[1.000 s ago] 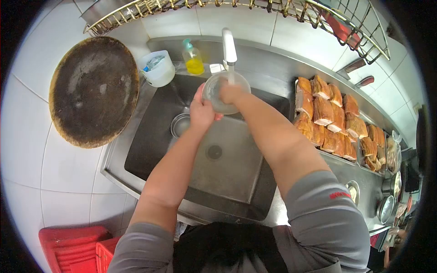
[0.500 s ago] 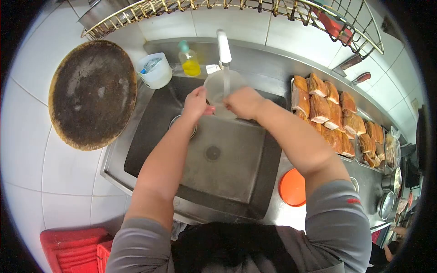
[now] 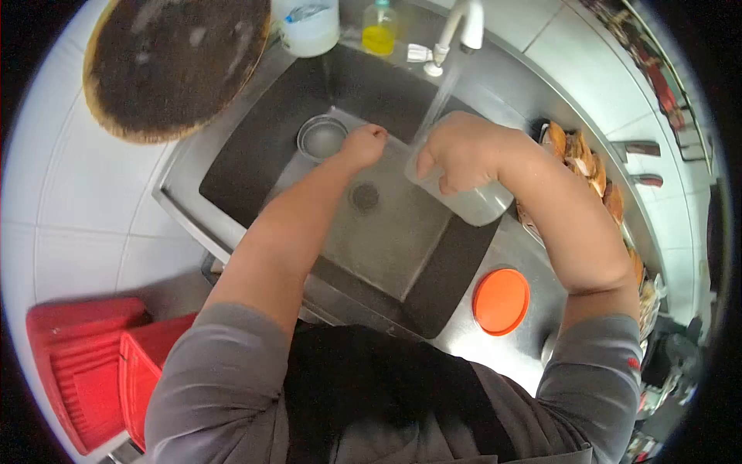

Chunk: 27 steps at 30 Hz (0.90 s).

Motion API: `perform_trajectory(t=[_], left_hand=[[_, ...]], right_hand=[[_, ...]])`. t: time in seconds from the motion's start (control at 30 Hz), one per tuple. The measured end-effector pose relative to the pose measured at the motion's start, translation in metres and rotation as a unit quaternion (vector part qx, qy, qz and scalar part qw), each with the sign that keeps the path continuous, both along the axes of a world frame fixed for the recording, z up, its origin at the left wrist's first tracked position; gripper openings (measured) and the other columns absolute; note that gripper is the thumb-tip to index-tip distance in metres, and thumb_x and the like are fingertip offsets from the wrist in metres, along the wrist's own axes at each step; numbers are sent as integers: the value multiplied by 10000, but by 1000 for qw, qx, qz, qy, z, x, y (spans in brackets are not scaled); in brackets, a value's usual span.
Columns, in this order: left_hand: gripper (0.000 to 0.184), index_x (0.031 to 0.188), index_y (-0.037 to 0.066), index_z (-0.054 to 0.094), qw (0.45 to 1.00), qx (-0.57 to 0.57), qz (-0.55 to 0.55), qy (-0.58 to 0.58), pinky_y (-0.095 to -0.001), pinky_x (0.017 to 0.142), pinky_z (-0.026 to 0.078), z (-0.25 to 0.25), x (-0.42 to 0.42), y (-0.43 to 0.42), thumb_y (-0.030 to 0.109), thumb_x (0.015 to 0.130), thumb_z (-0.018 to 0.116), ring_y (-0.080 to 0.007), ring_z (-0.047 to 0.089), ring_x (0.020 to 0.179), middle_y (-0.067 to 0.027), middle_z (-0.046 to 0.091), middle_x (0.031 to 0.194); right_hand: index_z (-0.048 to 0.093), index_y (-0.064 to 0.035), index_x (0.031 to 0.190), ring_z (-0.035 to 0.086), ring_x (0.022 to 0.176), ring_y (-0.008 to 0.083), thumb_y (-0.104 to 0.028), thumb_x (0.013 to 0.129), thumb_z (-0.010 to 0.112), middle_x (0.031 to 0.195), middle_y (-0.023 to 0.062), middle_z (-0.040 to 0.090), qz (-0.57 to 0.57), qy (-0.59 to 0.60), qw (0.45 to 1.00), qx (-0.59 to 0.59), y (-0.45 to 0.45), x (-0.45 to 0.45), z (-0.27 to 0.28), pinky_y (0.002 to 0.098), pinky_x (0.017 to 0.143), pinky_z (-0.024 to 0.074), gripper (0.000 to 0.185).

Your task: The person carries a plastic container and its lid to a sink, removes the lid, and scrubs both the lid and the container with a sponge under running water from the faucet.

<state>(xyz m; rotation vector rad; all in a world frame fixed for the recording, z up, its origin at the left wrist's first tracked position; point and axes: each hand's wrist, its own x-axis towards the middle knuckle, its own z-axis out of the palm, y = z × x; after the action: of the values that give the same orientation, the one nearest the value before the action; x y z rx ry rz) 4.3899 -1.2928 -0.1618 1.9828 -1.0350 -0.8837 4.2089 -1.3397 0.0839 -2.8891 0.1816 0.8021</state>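
Observation:
My right hand (image 3: pixel 471 155) grips a translucent plastic container (image 3: pixel 481 205), tilted on its side over the right part of the sink (image 3: pixel 429 305). Water from the white faucet (image 3: pixel 470 31) runs down to the container's left end. My left hand (image 3: pixel 365 145) hovers over the sink with its fingers curled closed; whether anything is inside them is hidden. Close to its left, a small round clear bowl (image 3: pixel 322 139) sits in the sink. The drain (image 3: pixel 363 198) lies below the left hand.
An orange round lid (image 3: pixel 501 301) rests on the counter at right. Meat pieces (image 3: pixel 583 162) lie beyond my right arm. A yellow-liquid bottle (image 3: pixel 379 35) and white tub (image 3: pixel 309 29) stand behind the sink. Left are a dark round board (image 3: pixel 174 66) and red plastic containers (image 3: pixel 85 371).
My left hand has let go of the container and moved apart. My right hand now holds the container, shifted right and tilted. The view has turned and moved lower.

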Motion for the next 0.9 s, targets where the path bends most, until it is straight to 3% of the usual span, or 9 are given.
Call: perform_trajectory(t=[0.13, 0.33, 0.47, 0.5, 0.57, 0.63, 0.73, 0.83, 0.9], left_hand=[[313, 1077, 82, 704, 986, 40, -48, -156, -446, 845, 517, -46, -9, 15, 263, 883, 538, -377, 663, 974, -148, 708, 1033], [304, 1043, 67, 712, 975, 100, -102, -170, -461, 869, 511, -32, -23, 28, 254, 843, 580, -371, 663, 993, -190, 695, 1049], [311, 1036, 47, 705, 988, 65, -125, -70, -467, 864, 511, -43, -25, 18, 265, 847, 591, -373, 660, 996, -192, 691, 1053], [313, 1034, 41, 703, 989, 57, -130, -46, -468, 863, 511, -39, -25, 18, 268, 848, 594, -373, 660, 997, -192, 690, 1054], [313, 1019, 33, 700, 979, 68, -165, -103, -472, 858, 509, -25, -25, 17, 279, 866, 583, -372, 657, 999, -188, 690, 1058], [317, 994, 26, 695, 932, 99, -224, -268, -477, 849, 507, 41, -32, 21, 294, 900, 555, -369, 653, 1002, -178, 691, 1065], [300, 961, 26, 705, 977, -51, -105, -176, -398, 778, 526, 17, -21, 10, 295, 862, 619, -343, 669, 889, -212, 694, 979], [400, 1072, 23, 676, 989, -35, -66, -126, -423, 794, 519, 4, -3, -1, 377, 906, 597, -346, 678, 897, -182, 705, 1008], [484, 1207, 66, 610, 982, -56, 39, 178, -453, 822, 520, 5, 2, -2, 457, 925, 570, -343, 658, 976, -157, 677, 1114]], right_hand=[[749, -136, 1016, 668, 846, 330, -209, 673, 714, 903, 149, 710, 37, 16, 996, 77, 34, 20, 16, 397, 759, 528, 352], [741, -73, 929, 615, 661, 208, -200, 685, 675, 736, 95, 669, 9, 2, 980, 199, 46, 40, 39, 326, 640, 501, 284], [718, -19, 888, 569, 671, 125, -195, 719, 657, 719, 30, 646, -53, -36, 951, 302, 16, 42, 26, 285, 652, 482, 251], [712, -17, 881, 572, 696, 122, -195, 734, 648, 745, 22, 652, -75, -45, 945, 314, 3, 40, 19, 279, 673, 480, 239], [701, -13, 866, 577, 745, 115, -194, 764, 628, 796, 6, 663, -121, -66, 932, 334, -28, 36, 3, 267, 715, 475, 220], [698, -37, 881, 559, 753, 110, -210, 808, 620, 804, -3, 648, -220, -116, 923, 294, -60, 30, -10, 261, 731, 460, 203], [687, -69, 902, 527, 733, 104, -263, 872, 613, 779, -11, 612, -348, -234, 880, 222, -93, 14, -36, 263, 714, 440, 210], [661, -74, 907, 489, 688, 104, -331, 921, 613, 731, -14, 563, -413, -281, 847, 182, -101, 11, -51, 276, 636, 413, 261], [654, -67, 896, 493, 677, 106, -324, 926, 608, 733, -12, 568, -431, -286, 838, 171, -110, 11, -65, 281, 608, 411, 263]])
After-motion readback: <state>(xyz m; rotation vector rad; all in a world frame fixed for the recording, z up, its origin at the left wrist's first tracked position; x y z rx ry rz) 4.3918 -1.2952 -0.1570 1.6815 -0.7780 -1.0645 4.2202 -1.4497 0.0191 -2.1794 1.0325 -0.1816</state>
